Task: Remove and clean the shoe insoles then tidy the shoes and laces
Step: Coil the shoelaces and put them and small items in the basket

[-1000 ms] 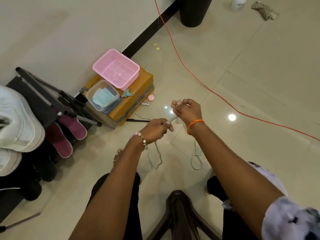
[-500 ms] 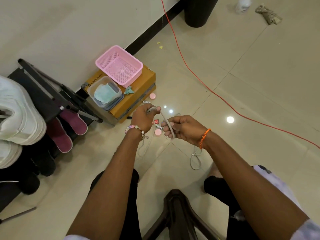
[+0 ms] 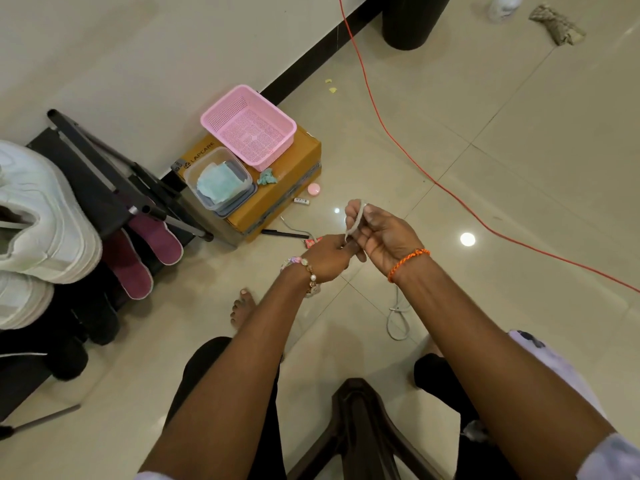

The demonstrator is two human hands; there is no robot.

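Observation:
A grey shoelace (image 3: 356, 216) runs between both hands above the tiled floor. My right hand (image 3: 382, 235) holds its upper loop between curled fingers. My left hand (image 3: 327, 256) pinches the lace just below that. The rest of the lace (image 3: 398, 318) hangs down and coils on the floor under my right wrist. White shoes (image 3: 38, 223) sit on a black rack (image 3: 114, 178) at the left. Two purple insoles (image 3: 145, 251) lean against that rack.
A pink basket (image 3: 249, 128) and a clear tub with a blue cloth (image 3: 218, 180) stand on a cardboard box (image 3: 294, 188) by the wall. An orange cable (image 3: 398, 140) crosses the floor. A brown stool (image 3: 360, 420) is between my knees. Small items lie near the box.
My right hand rose and lifted the lace loop upward. My left hand moved right and now pinches the lace directly below the right hand.

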